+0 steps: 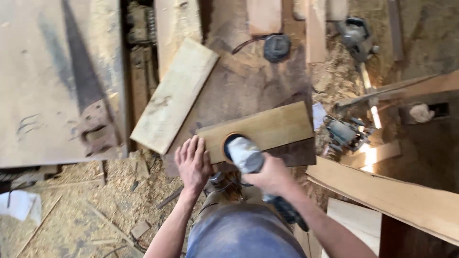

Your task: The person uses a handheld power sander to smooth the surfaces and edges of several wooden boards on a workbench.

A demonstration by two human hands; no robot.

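Right hand [273, 176] gripping grey power tool [245, 154]; left hand [193, 162] flat, released, on holed board [267, 128]

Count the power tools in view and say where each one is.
3, maybe more. One grinder-like tool in the right hand at the board's round hole; one grey tool at top right on the sawdust; one right of the board. Clutter may hide others.

Left hand: your left hand [192, 162] lies flat on the board [267, 128], at 9 o'clock of its hole [231, 140]
Right hand: your right hand [271, 176] grips the power tool [245, 155], its head in that hole
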